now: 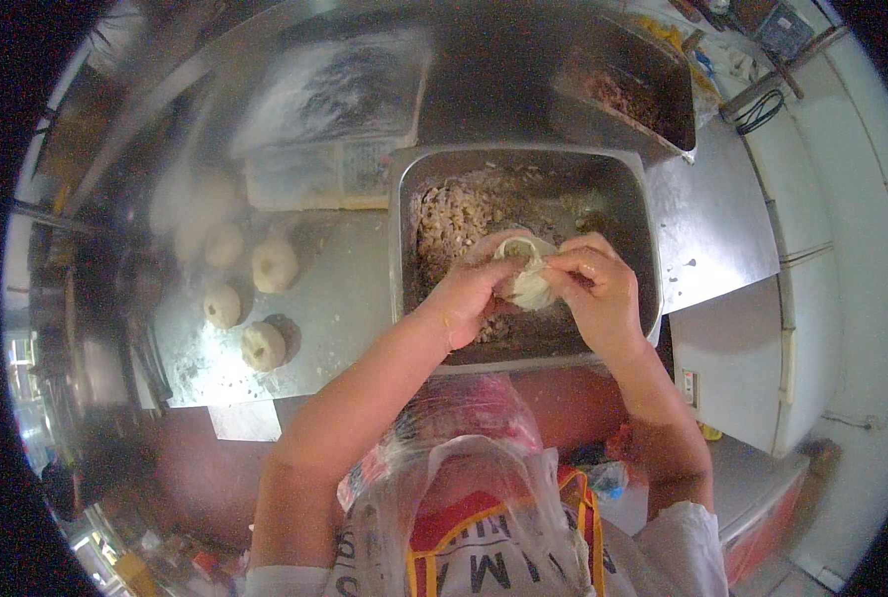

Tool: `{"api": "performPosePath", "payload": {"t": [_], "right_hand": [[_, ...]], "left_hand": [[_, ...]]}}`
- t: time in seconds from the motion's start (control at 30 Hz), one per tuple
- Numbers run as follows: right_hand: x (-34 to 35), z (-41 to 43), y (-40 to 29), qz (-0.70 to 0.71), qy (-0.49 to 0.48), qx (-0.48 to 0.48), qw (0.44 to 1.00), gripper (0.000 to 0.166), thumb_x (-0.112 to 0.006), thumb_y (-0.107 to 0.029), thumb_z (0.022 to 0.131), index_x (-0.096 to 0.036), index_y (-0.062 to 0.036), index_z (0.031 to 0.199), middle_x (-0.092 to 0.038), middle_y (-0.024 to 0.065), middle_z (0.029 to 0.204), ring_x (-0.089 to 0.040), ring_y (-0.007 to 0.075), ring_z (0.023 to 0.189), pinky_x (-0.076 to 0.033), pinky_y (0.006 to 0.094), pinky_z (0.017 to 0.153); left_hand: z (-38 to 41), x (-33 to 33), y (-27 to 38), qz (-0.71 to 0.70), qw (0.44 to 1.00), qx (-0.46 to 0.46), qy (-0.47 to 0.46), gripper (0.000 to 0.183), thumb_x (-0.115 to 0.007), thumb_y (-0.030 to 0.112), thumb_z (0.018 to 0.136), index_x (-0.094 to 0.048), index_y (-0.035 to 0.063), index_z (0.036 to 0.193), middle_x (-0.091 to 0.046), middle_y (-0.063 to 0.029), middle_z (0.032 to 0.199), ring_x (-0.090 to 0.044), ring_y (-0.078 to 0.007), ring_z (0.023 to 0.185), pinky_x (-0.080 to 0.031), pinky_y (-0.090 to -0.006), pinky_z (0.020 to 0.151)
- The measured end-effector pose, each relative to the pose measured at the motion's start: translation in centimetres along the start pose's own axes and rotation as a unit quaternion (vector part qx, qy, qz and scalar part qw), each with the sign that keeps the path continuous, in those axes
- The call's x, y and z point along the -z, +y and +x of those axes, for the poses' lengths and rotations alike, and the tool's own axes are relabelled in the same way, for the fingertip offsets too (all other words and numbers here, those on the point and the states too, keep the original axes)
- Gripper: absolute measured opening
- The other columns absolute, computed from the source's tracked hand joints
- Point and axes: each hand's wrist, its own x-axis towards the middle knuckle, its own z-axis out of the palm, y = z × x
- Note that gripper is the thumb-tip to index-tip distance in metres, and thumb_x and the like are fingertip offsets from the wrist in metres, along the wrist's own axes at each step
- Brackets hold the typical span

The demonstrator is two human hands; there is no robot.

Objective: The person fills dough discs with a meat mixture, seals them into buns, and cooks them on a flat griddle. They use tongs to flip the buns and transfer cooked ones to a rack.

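Observation:
My left hand (477, 280) cups a partly gathered dough bun (529, 287) over a rectangular metal pan. Fingertips of my right hand (593, 272) pinch the bun's edge from the right side. An opening shows at the bun's upper left, with folds drawn together near my right fingers. Below both hands, the metal pan (524, 363) holds a chopped, pale brown filling (451, 213), heaped mostly at its left side. The pan's right part shows a thin dark residue.
Several round buns (274, 266) stand on the metal table (354, 298) at left, some blurred. Behind them is a floury, translucent lidded box (317, 175). A second metal pan (682, 112) with reddish-brown contents sits at the back right. A white wall or cabinet (847, 246) borders the right.

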Motion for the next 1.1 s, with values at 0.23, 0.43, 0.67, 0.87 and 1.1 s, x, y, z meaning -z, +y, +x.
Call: {"api": "performPosePath", "payload": {"t": [0.23, 0.43, 0.67, 0.87, 1.1], "right_hand": [[-0.2, 0.4, -0.2, 0.046, -0.098, -0.159, 0.981, 0.011, -0.067, 0.002, 0.083, -0.062, 0.0029, 0.092, -0.060, 0.0053, 0.088, -0.058, 0.0098, 0.066, -0.051, 0.0242, 0.053], [0.1, 0.8, -0.7, 0.092, -0.072, -0.249, 0.961, 0.007, -0.067, 0.002, 0.083, -0.062, 0.0028, 0.088, -0.061, 0.0055, 0.086, -0.059, 0.0090, 0.066, -0.050, 0.0234, 0.052], [-0.5, 1.0, -0.2, 0.020, -0.045, 0.025, 0.998, 0.009, -0.069, 0.000, 0.081, -0.066, 0.0012, 0.090, -0.062, 0.0059, 0.080, -0.059, 0.0110, 0.060, -0.049, 0.0254, 0.053], [-0.4, 1.1, -0.5, 0.057, -0.125, -0.084, 0.987, 0.017, -0.073, -0.005, 0.078, -0.068, -0.0014, 0.094, -0.063, 0.0077, 0.077, -0.060, 0.0135, 0.059, -0.048, 0.0271, 0.051], [-0.4, 0.9, -1.8, 0.157, -0.075, -0.189, 0.966, 0.009, -0.073, -0.003, 0.078, -0.066, 0.0005, 0.084, -0.063, 0.0075, 0.077, -0.060, 0.0114, 0.059, -0.048, 0.0251, 0.052]], "left_hand": [[0.5, 0.7, 0.7, 0.208, 0.971, -0.094, -0.066, 0.046, -0.047, 0.025, 0.091, -0.049, 0.0083, 0.134, -0.057, -0.0083, 0.122, -0.053, -0.0200, 0.114, -0.038, -0.0333, 0.100], [0.5, 0.5, 1.4, 0.114, 0.987, -0.110, -0.002, 0.044, -0.048, 0.028, 0.092, -0.051, 0.0088, 0.131, -0.058, -0.0073, 0.123, -0.054, -0.0216, 0.115, -0.039, -0.0348, 0.100], [-0.1, 1.0, 0.3, 0.108, 0.992, -0.062, -0.011, 0.044, -0.055, 0.024, 0.089, -0.051, 0.0111, 0.130, -0.059, -0.0059, 0.119, -0.056, -0.0195, 0.110, -0.045, -0.0342, 0.093], [1.0, 0.9, 2.1, 0.332, 0.939, -0.078, -0.043, 0.043, -0.041, 0.035, 0.098, -0.051, 0.0080, 0.129, -0.058, -0.0108, 0.120, -0.053, -0.0207, 0.115, -0.038, -0.0361, 0.102], [-0.8, 0.7, 2.8, 0.176, 0.977, -0.119, 0.019, 0.081, -0.021, 0.070, 0.093, -0.054, 0.0045, 0.126, -0.059, -0.0128, 0.121, -0.057, -0.0201, 0.111, -0.043, -0.0369, 0.096]]}}
